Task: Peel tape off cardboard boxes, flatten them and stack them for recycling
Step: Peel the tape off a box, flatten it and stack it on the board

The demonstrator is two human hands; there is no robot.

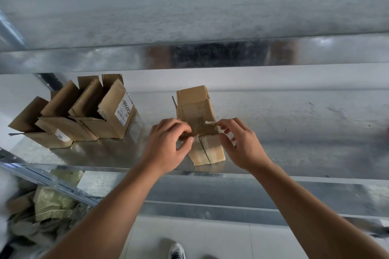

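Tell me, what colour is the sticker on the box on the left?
White with black print, on the open brown cardboard box; head view.

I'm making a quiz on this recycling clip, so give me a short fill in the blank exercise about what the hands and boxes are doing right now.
1. The right hand pinches a strip of ____ on the closed box.
2. The left hand steadies that box on the metal ____.
3. The open boxes stand to the ____ of the closed box.

Missing words: tape; shelf; left

metal shelf [294, 132], green sacks [52, 202] — sneaker [176, 251]
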